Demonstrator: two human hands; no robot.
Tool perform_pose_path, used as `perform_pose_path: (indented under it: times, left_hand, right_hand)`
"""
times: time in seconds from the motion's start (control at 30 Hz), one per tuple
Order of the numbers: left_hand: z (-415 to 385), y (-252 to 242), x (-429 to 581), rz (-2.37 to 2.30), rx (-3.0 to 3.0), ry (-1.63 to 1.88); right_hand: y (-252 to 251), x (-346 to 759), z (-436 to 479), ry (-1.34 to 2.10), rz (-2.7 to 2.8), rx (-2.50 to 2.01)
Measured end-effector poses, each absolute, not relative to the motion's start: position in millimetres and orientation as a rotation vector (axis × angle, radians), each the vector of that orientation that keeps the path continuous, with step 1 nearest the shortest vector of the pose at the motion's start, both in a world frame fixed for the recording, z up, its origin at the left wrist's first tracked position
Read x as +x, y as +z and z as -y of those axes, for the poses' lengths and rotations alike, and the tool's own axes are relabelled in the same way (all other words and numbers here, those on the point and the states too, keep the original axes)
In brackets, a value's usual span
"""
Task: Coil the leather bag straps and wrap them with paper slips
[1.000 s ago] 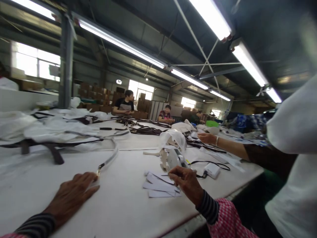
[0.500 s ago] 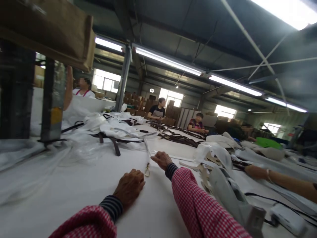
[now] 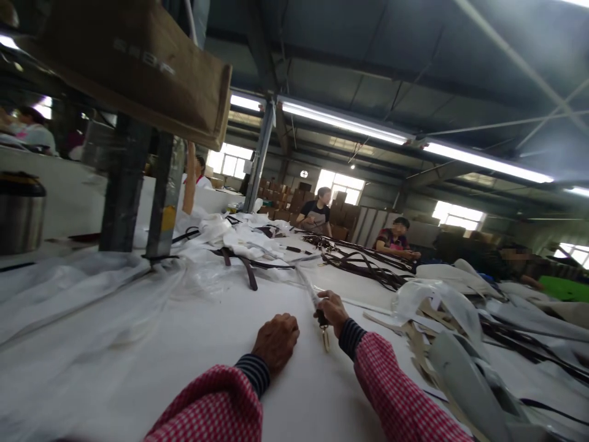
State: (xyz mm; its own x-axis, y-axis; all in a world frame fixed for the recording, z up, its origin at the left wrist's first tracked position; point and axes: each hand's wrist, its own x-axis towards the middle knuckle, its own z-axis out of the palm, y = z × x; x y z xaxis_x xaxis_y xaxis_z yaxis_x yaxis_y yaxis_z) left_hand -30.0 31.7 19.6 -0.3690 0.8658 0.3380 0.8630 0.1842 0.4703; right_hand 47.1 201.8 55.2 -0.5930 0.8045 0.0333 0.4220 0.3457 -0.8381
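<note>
My right hand [image 3: 333, 311] is closed on the near end of a strap [image 3: 306, 282] that looks wrapped in clear plastic. A short dark piece [image 3: 321, 318] shows under the fingers. From it a gold-coloured metal clasp [image 3: 326, 341] points toward me on the white tabletop [image 3: 207, 362]. To the left of the clasp and apart from it, my left hand [image 3: 277, 342] rests knuckles up on the table, fingers curled in. Its palm side is hidden, so whether anything is inside cannot be seen.
Crumpled clear plastic [image 3: 184, 294] and dark straps [image 3: 363, 264] lie across the table. At right are beige strips [image 3: 416, 350] and a pale grey device [image 3: 464, 374]. Metal posts [image 3: 161, 202] and a brown box [image 3: 138, 67] stand at upper left. Co-workers [image 3: 317, 212] sit beyond.
The view has turned left, so everything sits further right. My right hand has come down onto the strap by its clasp and closed on it. A co-worker's arm at right is no longer visible.
</note>
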Motion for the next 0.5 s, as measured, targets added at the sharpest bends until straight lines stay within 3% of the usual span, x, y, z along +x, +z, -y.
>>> perform_pose_path:
  times: [0.3, 0.5]
  left_hand:
    - [-21.7, 30.5, -18.8, -2.037, 1.595, 1.254]
    - [11.9, 23.1, 79.8, -1.444, 1.367, 1.203]
  right_hand:
    - [97.0, 202.8, -102.3, 1.646, 1.882, -0.591]
    - [61.0, 283.9, -52.9, 1.51, 2.042, -0.625]
